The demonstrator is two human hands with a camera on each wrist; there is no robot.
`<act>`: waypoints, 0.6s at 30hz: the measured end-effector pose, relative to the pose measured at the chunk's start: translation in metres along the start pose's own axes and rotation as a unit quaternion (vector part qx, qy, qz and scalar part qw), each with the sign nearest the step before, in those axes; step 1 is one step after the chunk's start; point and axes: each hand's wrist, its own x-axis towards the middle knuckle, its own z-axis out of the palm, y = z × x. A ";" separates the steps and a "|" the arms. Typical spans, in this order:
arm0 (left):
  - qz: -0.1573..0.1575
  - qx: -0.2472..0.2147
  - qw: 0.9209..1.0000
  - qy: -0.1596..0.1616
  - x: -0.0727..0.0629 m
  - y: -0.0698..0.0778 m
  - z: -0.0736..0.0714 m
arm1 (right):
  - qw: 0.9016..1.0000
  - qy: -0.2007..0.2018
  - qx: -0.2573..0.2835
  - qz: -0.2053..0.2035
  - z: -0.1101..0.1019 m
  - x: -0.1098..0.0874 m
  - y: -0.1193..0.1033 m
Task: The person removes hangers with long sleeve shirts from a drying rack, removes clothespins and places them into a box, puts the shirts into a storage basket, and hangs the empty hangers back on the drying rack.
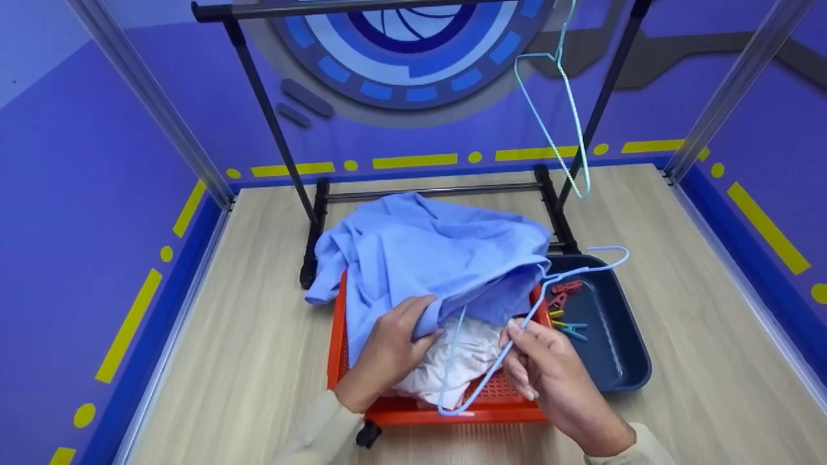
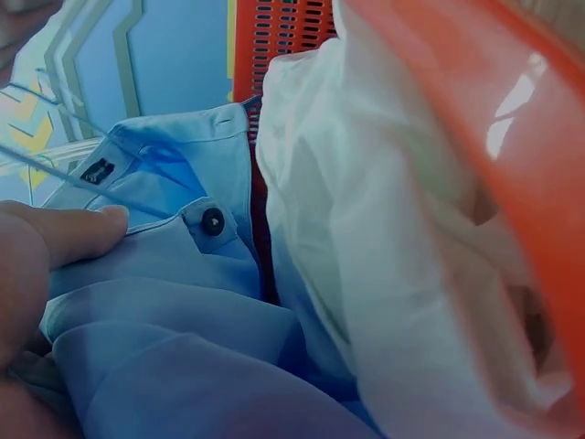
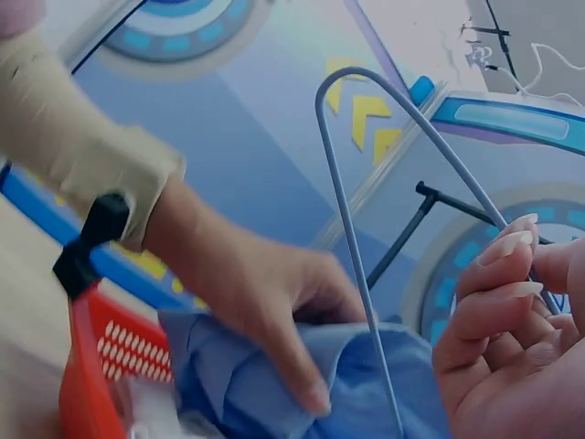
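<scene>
A light blue shirt (image 1: 413, 245) lies heaped over the red basket (image 1: 336, 349). My left hand (image 1: 394, 345) grips the shirt's collar edge; in the left wrist view a black button and a dark label show at that collar (image 2: 210, 128). With thumb and fingers, my right hand (image 1: 549, 368) pinches one side of a pale blue wire hanger (image 1: 494, 368). The hanger's hook points to the upper right, and its far side reaches into the shirt's neck opening, where part of it is hidden. White cloth (image 1: 465, 349) lies in the basket under the shirt.
A dark blue tub (image 1: 620, 349) at the right holds several clothespins (image 1: 568, 329). Behind the basket stands a black clothes rack (image 1: 271, 116), with a second hanger (image 1: 575, 116) hanging at its right. Blue panels (image 1: 110, 194) enclose the left, back and right.
</scene>
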 end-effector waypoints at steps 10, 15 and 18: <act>-0.012 0.024 0.999 -0.026 -0.007 -0.004 0.011 | 0.996 -0.063 0.044 -0.036 0.025 0.005 -0.015; -0.022 0.035 0.999 -0.035 -0.010 -0.007 0.016 | 0.995 -0.081 0.044 -0.042 0.036 0.005 -0.022; -0.028 0.032 0.998 -0.044 -0.011 -0.008 0.018 | 0.995 -0.083 0.037 -0.043 0.040 0.006 -0.024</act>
